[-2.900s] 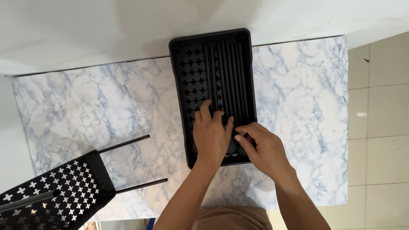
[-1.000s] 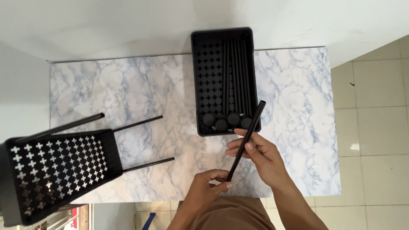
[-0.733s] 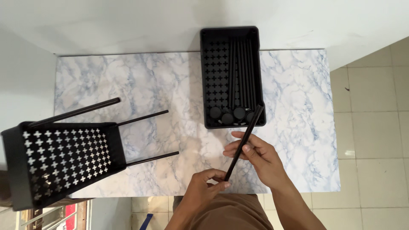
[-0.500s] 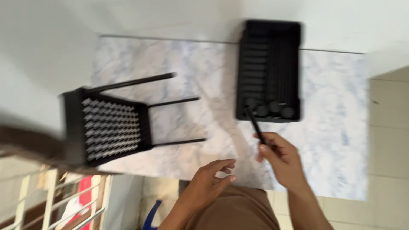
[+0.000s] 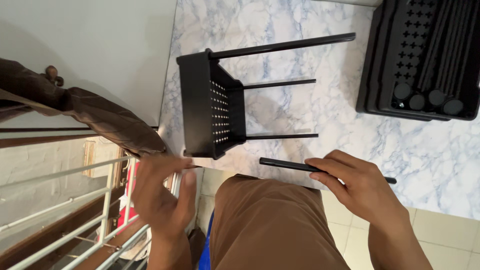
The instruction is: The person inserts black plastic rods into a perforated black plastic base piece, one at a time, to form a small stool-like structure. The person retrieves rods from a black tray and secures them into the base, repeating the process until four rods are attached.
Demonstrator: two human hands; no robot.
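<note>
Black rod (image 5: pixel 287 164): slim, stiff, likely light and smooth; lies level over the marble tabletop (image 5: pixel 310 107) edge, pinched near mid-length by right hand (image 5: pixel 357 187). Best held mid-shaft. Left hand (image 5: pixel 162 192): open, empty, just below black perforated basket (image 5: pixel 212 102) with three rods fitted.

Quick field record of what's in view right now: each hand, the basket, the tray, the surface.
right hand: grips black rod, held level
left hand: open, holds nothing, near basket's lower corner
black basket: on its side, three rods fitted
black tray: holds rods and round caps
surface: marble-patterned table
</note>
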